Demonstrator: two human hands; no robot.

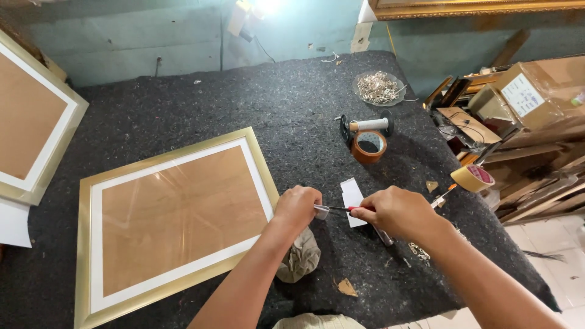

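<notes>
My left hand (297, 206) is closed around a small metal piece (322, 211) just right of a gold picture frame (167, 213) with a white mat and brown backing. My right hand (399, 211) grips a red-handled screwdriver (350, 209) whose tip meets that metal piece. Both hands hover over a dark felt-covered table (244, 109). A white slip of paper (353, 196) lies under the tool. A crumpled beige cloth (300, 257) sits below my left wrist.
A brown tape roll (368, 147) and a tape dispenser (365, 125) lie behind the hands, with a dish of small metal hardware (379, 88) farther back. A yellowish tape roll (472, 178) sits at the right edge. Another frame (30, 119) lies far left. Cardboard boxes (536, 91) stack at right.
</notes>
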